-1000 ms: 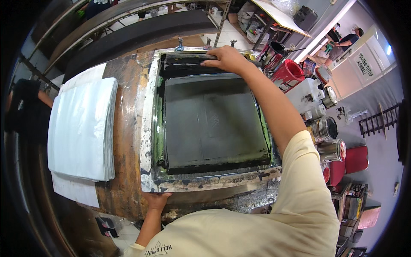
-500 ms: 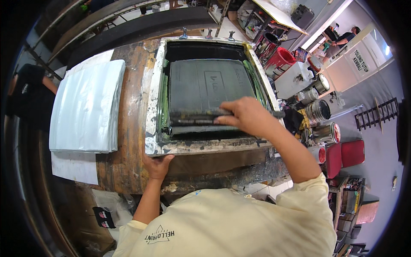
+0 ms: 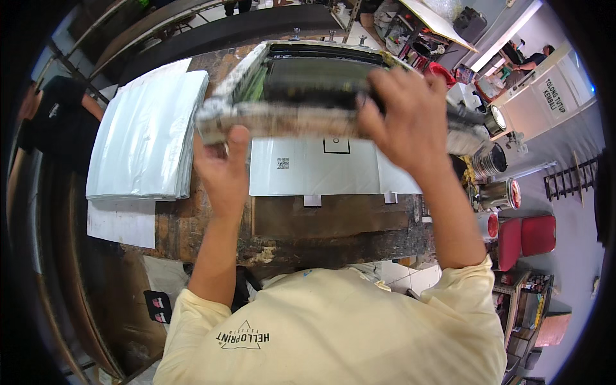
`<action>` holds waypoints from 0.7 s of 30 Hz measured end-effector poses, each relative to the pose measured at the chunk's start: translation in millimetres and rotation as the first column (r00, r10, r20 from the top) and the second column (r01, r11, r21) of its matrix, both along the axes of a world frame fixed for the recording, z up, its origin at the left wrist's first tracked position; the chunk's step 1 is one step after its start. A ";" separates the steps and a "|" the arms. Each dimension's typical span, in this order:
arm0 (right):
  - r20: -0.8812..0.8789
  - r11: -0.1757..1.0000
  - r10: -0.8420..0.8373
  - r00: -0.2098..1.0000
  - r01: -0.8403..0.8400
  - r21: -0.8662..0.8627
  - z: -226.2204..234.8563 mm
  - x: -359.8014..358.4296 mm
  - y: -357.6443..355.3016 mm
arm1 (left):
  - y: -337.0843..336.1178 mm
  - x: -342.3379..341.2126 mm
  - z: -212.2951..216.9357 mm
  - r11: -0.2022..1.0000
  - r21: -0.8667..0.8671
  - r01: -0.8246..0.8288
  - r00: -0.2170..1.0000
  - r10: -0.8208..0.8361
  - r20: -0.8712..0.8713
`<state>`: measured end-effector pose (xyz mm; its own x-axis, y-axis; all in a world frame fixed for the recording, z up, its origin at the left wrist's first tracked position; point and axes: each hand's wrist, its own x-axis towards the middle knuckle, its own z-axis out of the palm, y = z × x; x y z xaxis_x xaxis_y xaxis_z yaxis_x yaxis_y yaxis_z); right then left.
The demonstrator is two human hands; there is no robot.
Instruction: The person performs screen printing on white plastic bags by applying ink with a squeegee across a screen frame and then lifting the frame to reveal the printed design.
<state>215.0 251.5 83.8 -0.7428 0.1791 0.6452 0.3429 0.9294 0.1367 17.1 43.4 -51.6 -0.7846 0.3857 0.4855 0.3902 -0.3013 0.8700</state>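
Observation:
A screen printing frame [image 3: 282,122] is tilted up, its near edge raised off the wooden table [image 3: 192,224] and its far side by the clamps. My left hand [image 3: 224,160] grips its near left corner, thumb at the front. My right hand [image 3: 410,119] is closed on a dark squeegee [image 3: 308,92], blurred by motion, that lies along the near side of the frame. Beneath the raised frame lies a white sheet [image 3: 282,181] with a black square outline and a small square code printed on it. The sheet's far part is hidden by the frame.
To the left stands a stack of white plastic-looking sheets [image 3: 147,138] on white paper [image 3: 122,221]. A person in dark clothes [image 3: 61,119] is at the far left. Paint cans [image 3: 500,194] and a red chair [image 3: 538,235] stand to the right. Metal clamps [image 3: 332,36] sit behind the frame.
The frame's near edge has come up off the table, uncovering the printed white sheet. My left hand has risen with its corner, and my right hand has moved up with the squeegee.

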 end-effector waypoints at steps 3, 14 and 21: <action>-0.049 0.999 0.038 0.998 -0.036 0.033 35.2 -17.9 24.6 | 7.7 -8.9 17.4 0.989 0.116 0.086 0.996 -0.086 -0.001; -0.116 0.966 0.061 0.991 -0.088 -0.242 81.5 -43.7 25.1 | -43.2 92.8 -121.7 0.296 -0.879 -0.374 0.843 -0.287 -0.456; -0.111 0.993 0.077 0.991 -0.087 -0.086 83.5 -36.6 36.7 | -29.1 96.5 -110.9 0.147 -0.954 -0.260 0.907 -0.302 -0.293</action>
